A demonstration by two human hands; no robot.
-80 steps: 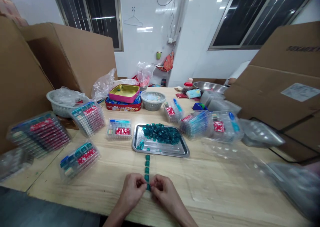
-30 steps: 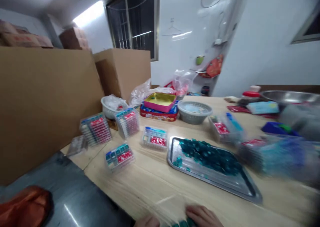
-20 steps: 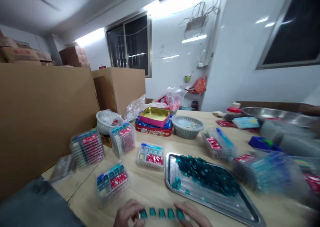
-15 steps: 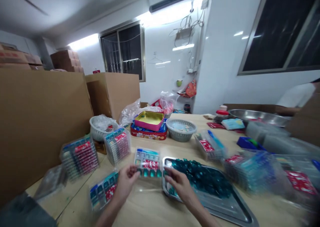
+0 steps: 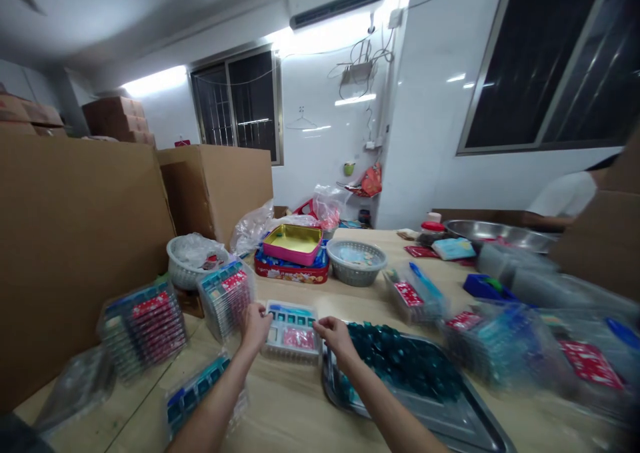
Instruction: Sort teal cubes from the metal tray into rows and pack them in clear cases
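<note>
Clear plastic tray (image 5: 293, 333) was the piece in play, right between the two hands on the wooden table (image 5: 295, 410). From the head view, the left hand (image 5: 256, 328) had come forward from the table edge, its curled fingers closed on the tray's left end. The right hand (image 5: 336, 336) had come forward too, fingers narrowed onto the right end, and the pair stood wider apart than when they worked at the table edge. Whether the tray was lifted, no telling. The loose row of teal cubes (image 5: 293, 318) no longer showed on the table; a teal row now sat along the tray's upper side. Just right of the hands, the steel tray (image 5: 480, 420) held its heap of teal pieces (image 5: 400, 363), with the right forearm (image 5: 385, 406) crossing its rim. Stacked clear packs (image 5: 143, 330) stood to the left, and another pack (image 5: 200, 390) lay under the left forearm (image 5: 210, 413). Far right, a co-worker in a white shirt (image 5: 565, 194) had come into view past the steel basin (image 5: 500, 234).
</note>
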